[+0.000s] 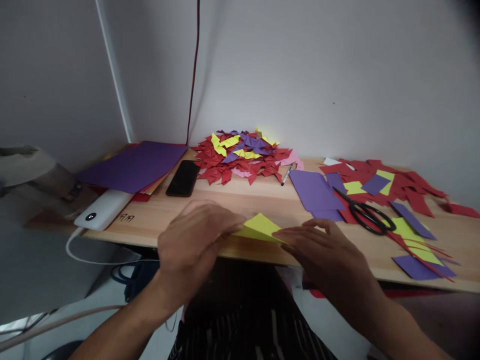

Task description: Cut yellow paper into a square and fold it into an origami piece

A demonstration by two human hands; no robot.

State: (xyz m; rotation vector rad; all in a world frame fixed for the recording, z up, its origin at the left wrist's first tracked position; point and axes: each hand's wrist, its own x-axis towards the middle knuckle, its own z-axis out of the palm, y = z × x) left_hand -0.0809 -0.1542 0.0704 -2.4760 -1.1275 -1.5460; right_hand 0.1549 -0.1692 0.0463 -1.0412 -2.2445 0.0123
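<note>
Our left hand and right hand pinch yellow paper just below centre. We see scissors at right.

The paper I hold is bright yellow; the table is pale brown with wood grain, the folded pile red, yellow, purple and pink, the scissors black, my clothing black with pale streaks

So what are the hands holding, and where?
Yellow paper: the left hand grips its left end, the right hand its right end.
</note>
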